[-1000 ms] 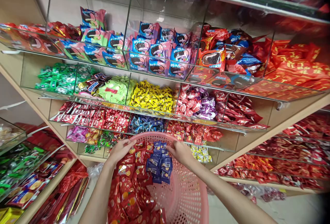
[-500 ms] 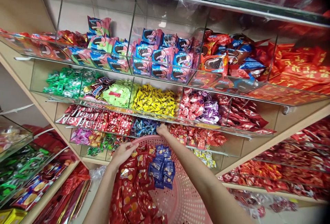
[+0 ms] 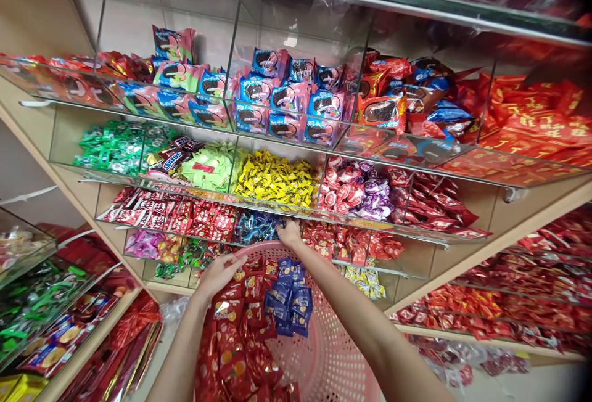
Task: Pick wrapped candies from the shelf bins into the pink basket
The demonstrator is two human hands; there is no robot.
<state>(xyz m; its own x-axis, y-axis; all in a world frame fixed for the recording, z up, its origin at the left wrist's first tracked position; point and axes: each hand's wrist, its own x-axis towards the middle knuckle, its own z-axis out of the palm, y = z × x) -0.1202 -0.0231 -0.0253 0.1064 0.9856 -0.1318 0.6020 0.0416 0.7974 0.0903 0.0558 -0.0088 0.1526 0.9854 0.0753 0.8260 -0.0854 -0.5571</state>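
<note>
In a shelf bin (image 3: 239, 243), blue candies (image 3: 257, 228), seemingly touching right fingers (image 3: 280, 229)

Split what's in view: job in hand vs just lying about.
In hand:
- left hand, on basket
- right hand, at blue candies
- red packets, blue packets in basket

Lying about:
- yellow candies
- green candies
- Snickers

Glossy pink plastic basket (image 3: 340, 334).
</note>
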